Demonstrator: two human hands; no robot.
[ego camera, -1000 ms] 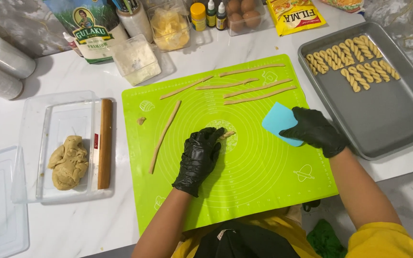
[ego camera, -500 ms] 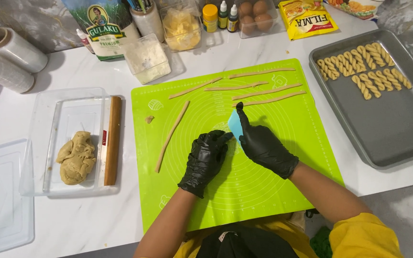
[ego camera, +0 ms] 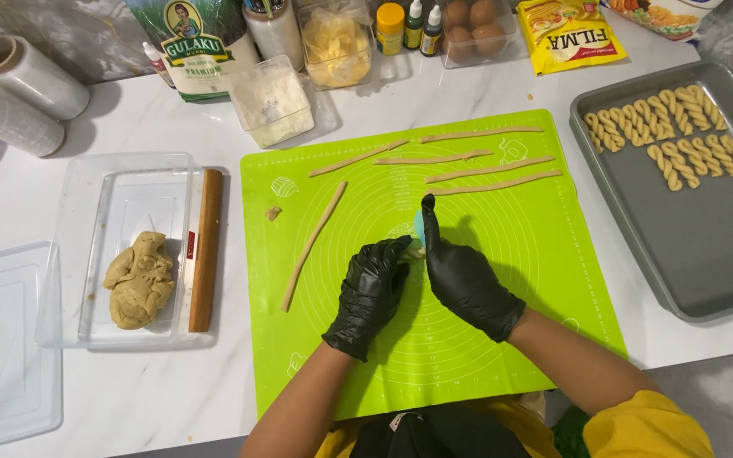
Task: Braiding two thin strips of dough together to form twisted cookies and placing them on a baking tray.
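Note:
Both hands wear black gloves and meet at the middle of a lime green silicone mat (ego camera: 502, 339). My right hand (ego camera: 461, 273) grips a light blue plastic scraper (ego camera: 418, 223), held edge-down on the mat, mostly hidden by the fingers. My left hand (ego camera: 371, 293) presses a small bit of dough (ego camera: 416, 251) against the scraper; most of that dough is hidden. A long dough rope (ego camera: 313, 243) lies diagonally just left of my left hand. Several thin dough strips (ego camera: 489, 168) lie across the mat's far part.
A grey baking tray (ego camera: 706, 246) at right carries twisted dough pieces (ego camera: 668, 136). At left, a clear tub (ego camera: 120, 178) has a dough lump (ego camera: 139, 278) and a wooden rolling pin (ego camera: 205, 248); its lid (ego camera: 2, 356) lies beside. Film rolls (ego camera: 19, 97), a flour bag, jars and eggs line the back.
My right hand carried the blue scraper from the mat's right side to its middle and set it against the dough under my left hand. The camera view shifted slightly.

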